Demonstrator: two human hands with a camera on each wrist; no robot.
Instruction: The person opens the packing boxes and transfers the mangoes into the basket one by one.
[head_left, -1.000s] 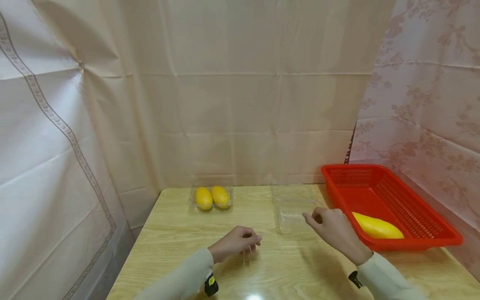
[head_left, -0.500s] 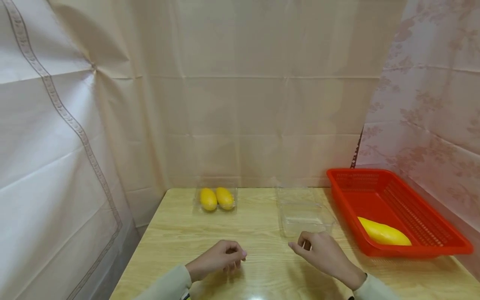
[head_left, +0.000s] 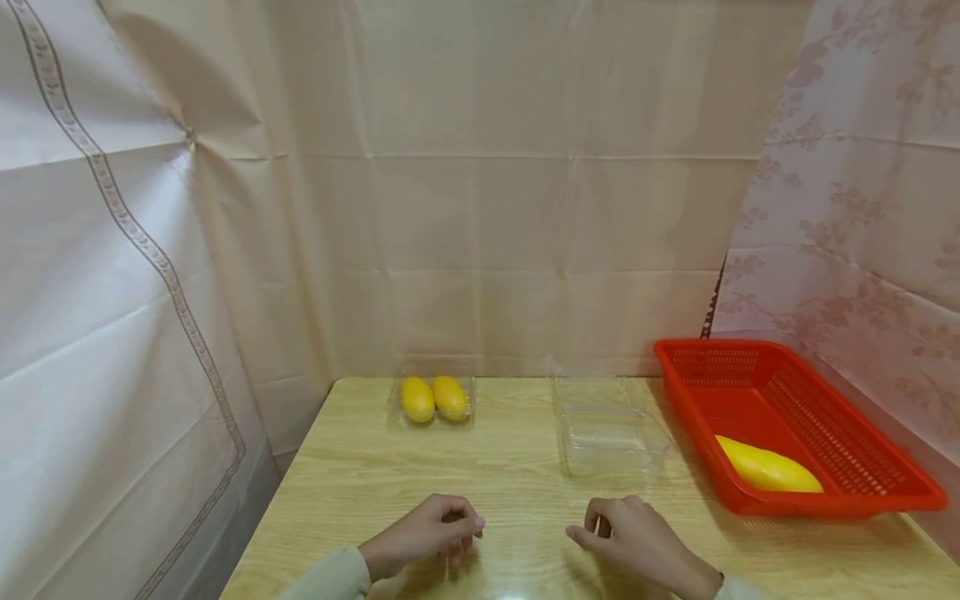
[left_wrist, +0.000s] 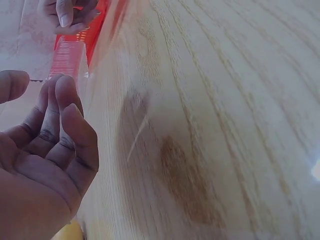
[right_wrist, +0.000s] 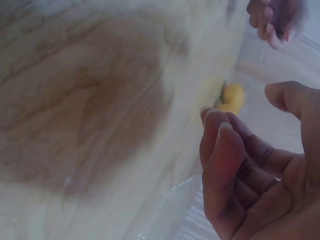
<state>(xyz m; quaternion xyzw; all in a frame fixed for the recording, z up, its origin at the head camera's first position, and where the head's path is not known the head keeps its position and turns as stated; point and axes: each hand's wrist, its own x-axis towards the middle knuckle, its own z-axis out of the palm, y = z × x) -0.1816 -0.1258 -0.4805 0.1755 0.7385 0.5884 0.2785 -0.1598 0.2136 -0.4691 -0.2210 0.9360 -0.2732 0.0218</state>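
Note:
Both hands hover over the near part of the wooden table [head_left: 360, 483], fingers loosely curled and holding nothing. My left hand [head_left: 431, 533] is left of centre; in the left wrist view its thumb stands apart from the fingers [left_wrist: 80, 135]. My right hand [head_left: 637, 537] is just in front of a clear plastic box [head_left: 611, 433], which stands with its lid folded back and nothing in it. Two yellow mangoes [head_left: 451, 397] lie side by side in another clear box [head_left: 471, 417] at the back left. A third, larger yellow mango-like fruit [head_left: 768, 467] lies in the red basket [head_left: 810, 504].
The red basket occupies the table's right side, right of the clear box. A beige cloth [head_left: 525, 217] hangs behind the table's back edge. White cloth [head_left: 90, 333] hangs on the left, and flower-patterned cloth [head_left: 877, 217] on the right.
Both hands have drawn back toward the near edge, the right one moving away from the clear box. The head view has shifted slightly. The fruits and boxes stay in place.

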